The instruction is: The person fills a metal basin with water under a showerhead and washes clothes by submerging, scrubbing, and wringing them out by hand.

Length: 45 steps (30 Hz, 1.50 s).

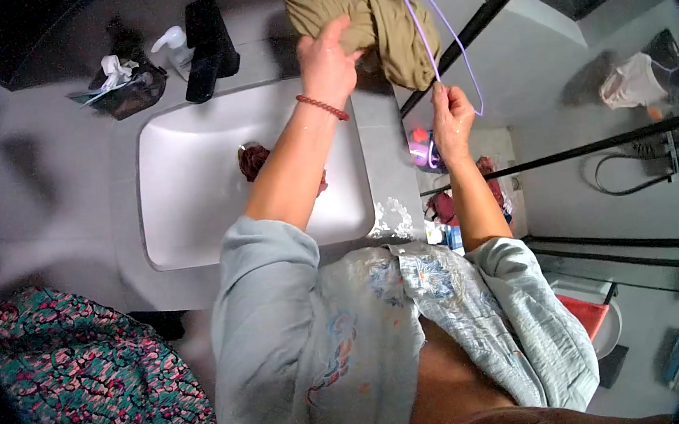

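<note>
Left hand [330, 64] outstretched, gripping cloth [373, 22] (seemingly); right hand [454, 123] pinching hanger [418, 26]

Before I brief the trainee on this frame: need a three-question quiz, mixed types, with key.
1. Open: What does the left hand hold?
2. True or false: The dark red cloth lies in the white sink.
3. Fill in the blank: The purple hanger is held in the ____ hand.

Key:
1. The olive cloth.
2. True.
3. Right; the right hand holds it.
</note>
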Each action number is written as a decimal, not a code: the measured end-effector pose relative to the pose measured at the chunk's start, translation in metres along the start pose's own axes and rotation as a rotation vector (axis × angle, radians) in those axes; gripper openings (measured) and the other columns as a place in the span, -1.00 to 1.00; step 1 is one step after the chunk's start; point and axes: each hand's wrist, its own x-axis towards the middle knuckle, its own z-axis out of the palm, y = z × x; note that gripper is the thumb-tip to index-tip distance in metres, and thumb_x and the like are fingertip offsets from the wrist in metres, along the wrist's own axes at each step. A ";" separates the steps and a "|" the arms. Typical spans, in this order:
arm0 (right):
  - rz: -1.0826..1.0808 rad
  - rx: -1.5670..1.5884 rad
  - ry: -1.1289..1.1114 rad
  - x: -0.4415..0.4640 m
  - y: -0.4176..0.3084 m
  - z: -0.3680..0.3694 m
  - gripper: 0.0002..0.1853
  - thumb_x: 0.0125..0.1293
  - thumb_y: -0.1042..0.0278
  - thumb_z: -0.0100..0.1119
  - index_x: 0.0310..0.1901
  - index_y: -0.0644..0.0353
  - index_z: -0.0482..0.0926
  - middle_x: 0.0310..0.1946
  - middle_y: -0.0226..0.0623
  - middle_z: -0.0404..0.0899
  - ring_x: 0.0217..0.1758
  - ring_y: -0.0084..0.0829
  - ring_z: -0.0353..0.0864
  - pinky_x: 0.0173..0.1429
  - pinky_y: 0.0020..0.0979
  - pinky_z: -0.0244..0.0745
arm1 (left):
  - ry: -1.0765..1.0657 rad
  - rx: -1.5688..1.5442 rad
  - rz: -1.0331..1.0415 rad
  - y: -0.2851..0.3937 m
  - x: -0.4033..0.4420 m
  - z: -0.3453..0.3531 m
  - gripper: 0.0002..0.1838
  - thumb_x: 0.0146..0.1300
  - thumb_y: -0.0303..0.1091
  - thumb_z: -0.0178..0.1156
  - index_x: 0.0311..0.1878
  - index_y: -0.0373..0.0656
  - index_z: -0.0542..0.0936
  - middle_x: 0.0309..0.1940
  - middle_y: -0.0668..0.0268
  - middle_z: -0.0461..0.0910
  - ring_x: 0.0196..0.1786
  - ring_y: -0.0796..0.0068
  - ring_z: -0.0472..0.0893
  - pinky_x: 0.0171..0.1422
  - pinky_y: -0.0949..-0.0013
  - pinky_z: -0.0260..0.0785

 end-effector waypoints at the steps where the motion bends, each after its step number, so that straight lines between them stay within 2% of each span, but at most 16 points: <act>1: 0.026 0.144 -0.015 -0.003 -0.004 -0.003 -0.73 0.22 0.31 0.05 -0.57 0.27 0.37 -0.68 -0.49 0.28 -0.57 -0.65 0.19 -0.50 -0.56 0.15 | -0.060 0.001 -0.003 0.015 -0.012 0.010 -0.61 0.02 -0.41 0.15 -0.03 -0.19 0.39 -0.12 0.26 0.47 -0.03 0.24 0.45 0.08 -0.06 0.21; 5: -0.044 0.301 0.038 -0.004 -0.021 -0.010 -0.74 0.25 0.32 0.02 -0.55 0.24 0.35 -0.65 -0.59 0.24 -0.55 -0.74 0.14 -0.51 -0.65 0.08 | -0.233 -0.051 0.117 0.066 -0.039 0.015 -0.54 0.04 -0.36 0.15 0.05 -0.18 0.33 -0.03 0.27 0.42 0.06 0.29 0.38 0.21 0.08 0.13; 9: -0.018 0.319 0.011 -0.005 -0.032 -0.008 -0.72 0.25 0.28 0.02 -0.56 0.24 0.37 -0.67 -0.60 0.22 -0.58 -0.74 0.13 -0.55 -0.62 0.07 | -0.088 0.109 0.199 0.110 -0.105 0.019 -0.56 0.15 -0.29 0.05 0.08 -0.24 0.29 0.02 0.19 0.38 0.09 0.22 0.37 0.20 0.09 0.15; 10: 0.115 0.236 -0.034 -0.008 -0.036 -0.008 -0.71 0.24 0.27 0.02 -0.57 0.25 0.37 -0.68 -0.60 0.22 -0.58 -0.74 0.13 -0.56 -0.61 0.08 | -0.023 0.175 0.231 0.115 -0.123 0.015 -0.56 0.19 -0.26 0.00 0.10 -0.26 0.28 0.03 0.15 0.37 0.09 0.18 0.36 0.20 0.09 0.16; 13: -0.015 0.197 -0.092 -0.010 -0.023 0.012 -0.72 0.20 0.28 0.04 -0.56 0.30 0.40 -0.74 -0.45 0.22 -0.61 -0.68 0.13 -0.57 -0.54 0.11 | 0.194 0.090 0.170 0.109 -0.137 -0.033 -0.63 0.27 -0.27 -0.18 0.06 -0.28 0.33 -0.01 0.13 0.40 0.01 0.23 0.42 0.12 0.15 0.23; 14: -0.004 0.073 -0.090 -0.012 -0.032 0.014 -0.71 0.15 0.28 0.07 -0.58 0.33 0.41 -0.76 -0.25 0.28 -0.65 -0.52 0.25 -0.54 -0.44 0.19 | 0.192 0.075 0.095 0.106 -0.142 -0.068 -0.64 0.27 -0.29 -0.18 0.06 -0.29 0.32 -0.01 0.12 0.39 0.01 0.21 0.42 0.10 0.12 0.25; 17: -0.095 -0.084 -0.164 -0.019 -0.046 0.023 -0.70 0.10 0.27 0.08 -0.61 0.35 0.43 -0.71 -0.09 0.37 -0.63 -0.28 0.36 -0.48 -0.31 0.26 | 0.340 0.156 -0.086 0.096 -0.164 -0.142 -0.66 0.23 -0.40 -0.11 0.06 -0.32 0.30 -0.11 0.13 0.40 -0.07 0.27 0.42 0.00 0.04 0.32; 18: -0.094 -0.092 -0.200 -0.021 -0.048 0.024 -0.71 0.07 0.26 0.09 -0.60 0.35 0.45 -0.66 -0.03 0.42 -0.55 -0.10 0.41 -0.42 -0.22 0.28 | 0.330 0.314 -0.040 0.092 -0.170 -0.135 -0.64 0.23 -0.39 -0.12 0.07 -0.32 0.28 -0.06 0.10 0.39 -0.06 0.22 0.43 0.02 0.10 0.33; 23: -0.146 -0.267 -0.319 -0.026 -0.047 0.033 -0.73 0.07 0.25 0.09 -0.58 0.31 0.49 -0.60 -0.02 0.46 -0.46 -0.04 0.44 -0.34 -0.16 0.32 | 0.129 0.913 0.148 0.072 -0.166 -0.096 -0.64 0.15 -0.45 -0.01 0.03 -0.34 0.33 0.01 0.06 0.35 0.05 0.21 0.36 0.11 0.19 0.24; 25: -0.178 -0.323 -0.351 -0.025 -0.049 0.030 -0.73 0.07 0.24 0.09 -0.57 0.30 0.50 -0.58 -0.01 0.47 -0.43 -0.02 0.45 -0.31 -0.13 0.33 | -0.210 1.559 0.570 0.062 -0.158 -0.088 -0.60 0.09 -0.49 0.03 0.04 -0.34 0.33 0.08 -0.08 0.27 0.13 0.07 0.30 0.18 0.22 0.16; 26: -0.199 -0.386 -0.397 -0.024 -0.049 0.029 -0.73 0.08 0.23 0.08 -0.56 0.28 0.51 -0.57 -0.01 0.48 -0.41 -0.02 0.47 -0.30 -0.12 0.35 | -0.206 1.554 0.568 0.055 -0.155 -0.084 -0.60 0.09 -0.49 0.03 0.04 -0.34 0.33 0.08 -0.08 0.27 0.13 0.07 0.30 0.18 0.22 0.16; 31: -0.169 -0.572 -0.451 -0.005 -0.045 0.043 -0.73 0.09 0.19 0.06 -0.54 0.25 0.53 -0.54 -0.02 0.51 -0.39 -0.03 0.51 -0.29 -0.12 0.41 | -0.482 1.670 0.407 0.021 -0.137 -0.083 -0.54 0.03 -0.45 0.11 0.05 -0.32 0.34 0.14 -0.08 0.19 0.14 -0.02 0.28 0.23 0.25 0.10; 36: -0.317 -0.629 -0.461 0.012 -0.030 0.079 -0.73 0.08 0.17 0.06 -0.51 0.24 0.53 -0.52 -0.03 0.52 -0.39 -0.04 0.53 -0.30 -0.13 0.44 | -0.525 2.019 0.180 0.018 -0.128 -0.088 -0.50 0.01 -0.39 0.12 0.06 -0.26 0.30 0.22 -0.06 0.02 0.27 -0.11 0.02 0.19 -0.16 0.00; 38: -0.336 -0.645 -0.494 0.014 -0.026 0.094 -0.74 0.06 0.19 0.07 -0.49 0.25 0.53 -0.49 -0.01 0.52 -0.38 -0.04 0.53 -0.27 -0.12 0.45 | -0.470 2.200 0.031 0.020 -0.123 -0.102 -0.50 0.02 -0.31 0.12 0.06 -0.25 0.31 0.28 0.08 -0.07 0.30 -0.09 -0.09 0.12 -0.40 -0.10; 42: -0.408 -0.633 -0.535 0.022 -0.020 0.119 -0.74 0.06 0.19 0.06 -0.49 0.26 0.54 -0.48 -0.01 0.52 -0.36 -0.03 0.52 -0.27 -0.11 0.45 | -0.411 2.174 -0.346 0.029 -0.116 -0.125 -0.49 0.06 -0.25 0.11 0.08 -0.23 0.30 0.33 0.34 -0.15 0.32 -0.08 -0.13 0.11 -0.46 -0.16; 45: -0.429 -0.694 -0.501 0.026 -0.015 0.136 -0.79 0.02 0.26 0.06 -0.49 0.24 0.55 -0.49 -0.04 0.52 -0.34 -0.06 0.52 -0.26 -0.14 0.45 | -0.422 2.178 -0.335 0.023 -0.113 -0.143 -0.47 0.06 -0.23 0.12 0.10 -0.23 0.29 0.34 0.32 -0.18 0.34 -0.06 -0.15 0.12 -0.47 -0.17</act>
